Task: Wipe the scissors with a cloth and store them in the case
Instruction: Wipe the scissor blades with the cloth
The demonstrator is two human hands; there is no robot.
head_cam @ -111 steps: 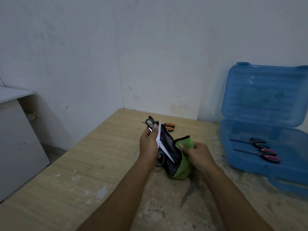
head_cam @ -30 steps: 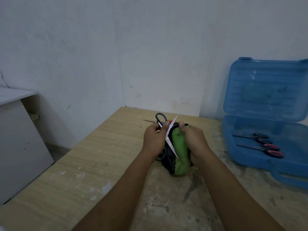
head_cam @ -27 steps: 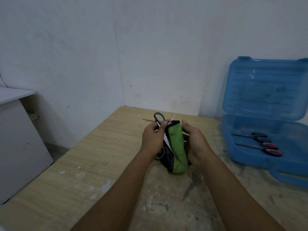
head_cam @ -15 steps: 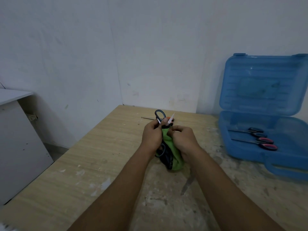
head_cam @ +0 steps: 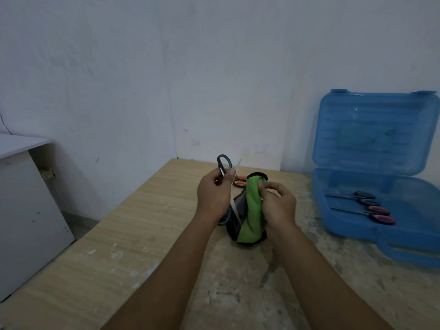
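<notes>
Head view: the left hand (head_cam: 214, 196) grips a dark-handled pair of scissors (head_cam: 234, 207) in the air above the desk (head_cam: 119, 234), its fingers curled round the pivot. The scissors are spread open. One handle loop and a thin blade stick up past the thumb, and the other blade slants down toward the person. The upper blade is blurred, so its tip is hard to place.

Just right of the lower blade hangs the green cloth (head_cam: 252, 210), and the right hand (head_cam: 277, 203) pinches its top edge between thumb and fingertips. I cannot tell whether cloth and blade touch or are a little apart. The wiping looks unfinished.

The blade's long axis runs up and down, near to far, so a stroke from the cloth hand would have to travel along that line.

The open blue case (head_cam: 419, 206) sits on the desk well off to the right, beyond the cloth hand, so the scissors hand is the farther of the two from it. Inside lie a dark-handled pair (head_cam: 362, 198) and a pink-handled pair (head_cam: 378, 214). An orange-handled pair (head_cam: 240, 181) rests on the desk just behind the hands.
</notes>
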